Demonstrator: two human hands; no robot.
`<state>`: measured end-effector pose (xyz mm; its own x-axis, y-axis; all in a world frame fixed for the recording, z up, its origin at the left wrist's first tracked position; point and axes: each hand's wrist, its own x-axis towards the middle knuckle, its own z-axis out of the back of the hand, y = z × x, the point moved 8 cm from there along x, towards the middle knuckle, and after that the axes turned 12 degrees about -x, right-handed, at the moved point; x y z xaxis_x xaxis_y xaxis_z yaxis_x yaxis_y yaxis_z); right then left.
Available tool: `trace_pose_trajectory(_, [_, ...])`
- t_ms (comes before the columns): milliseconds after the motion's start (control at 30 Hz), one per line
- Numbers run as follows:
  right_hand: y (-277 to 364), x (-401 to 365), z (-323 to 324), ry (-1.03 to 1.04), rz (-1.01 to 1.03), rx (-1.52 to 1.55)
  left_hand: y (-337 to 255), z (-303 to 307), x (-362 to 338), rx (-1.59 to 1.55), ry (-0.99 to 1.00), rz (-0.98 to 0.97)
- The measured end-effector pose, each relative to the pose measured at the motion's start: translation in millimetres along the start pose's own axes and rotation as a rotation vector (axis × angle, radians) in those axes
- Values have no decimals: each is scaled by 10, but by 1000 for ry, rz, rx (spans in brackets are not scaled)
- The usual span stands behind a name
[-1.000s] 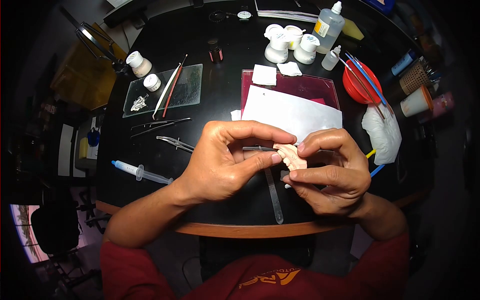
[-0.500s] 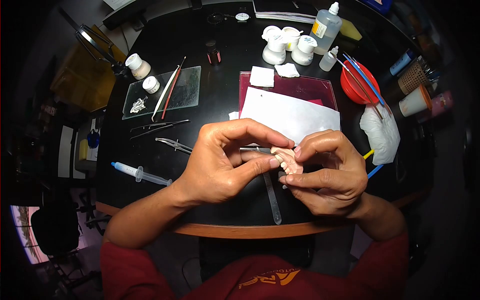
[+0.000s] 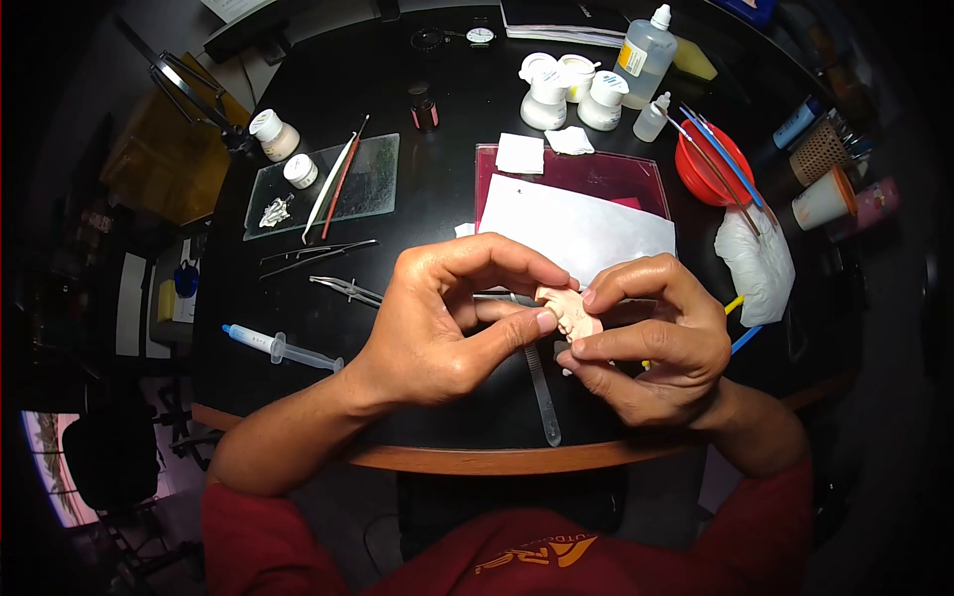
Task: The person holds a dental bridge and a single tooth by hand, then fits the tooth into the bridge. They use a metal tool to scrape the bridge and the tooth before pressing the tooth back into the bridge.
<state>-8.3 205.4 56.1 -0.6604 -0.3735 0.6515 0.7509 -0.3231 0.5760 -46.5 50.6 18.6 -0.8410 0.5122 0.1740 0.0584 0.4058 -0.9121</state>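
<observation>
A small pinkish-beige dental model [image 3: 576,312] with a row of teeth is held up between both hands over the front of the black table. My left hand [image 3: 452,323] grips its left side between thumb and fingertips. On the right side, my right hand [image 3: 656,338] pinches the model with thumb and fingers. Below them a translucent ribbed-handled tool [image 3: 542,392] lies on the table, its upper part hidden by the hands. White paper [image 3: 586,230] lies over a dark red tray [image 3: 646,179] just behind the hands.
Tweezers [image 3: 343,288] and a syringe [image 3: 273,345] lie left. A glass slab [image 3: 368,179] bears two slim tools. White jars [image 3: 545,104], a clear bottle [image 3: 646,60] and a red bowl [image 3: 701,174] with brushes stand behind. A crumpled tissue [image 3: 760,263] lies right.
The model has tilted between the fingers, so its teeth show less clearly. My right hand's fingers have shifted slightly on it; my left hand has hardly moved.
</observation>
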Motion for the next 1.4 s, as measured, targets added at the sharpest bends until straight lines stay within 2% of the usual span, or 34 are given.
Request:
trace_pose_trajectory(233, [-92,13,55,-42,-69,-1,-36,13,4,29,-32,7])
trace_pose_trajectory(733, [-85,25,35,-28,-56,-13,-58,16,5,95,-61,-6])
trace_pose_trajectory(933, [-130,-26,29,-54,-110,31,-60,19,-5,111,-57,0])
trace_pose_trajectory(1033, [-156,-26,38,-54,-199,93,-69,4,-6,134,-56,-3])
trace_pose_trajectory(1400, [-133,20,62,-9,-140,36,-72,7,-7,181,-43,1])
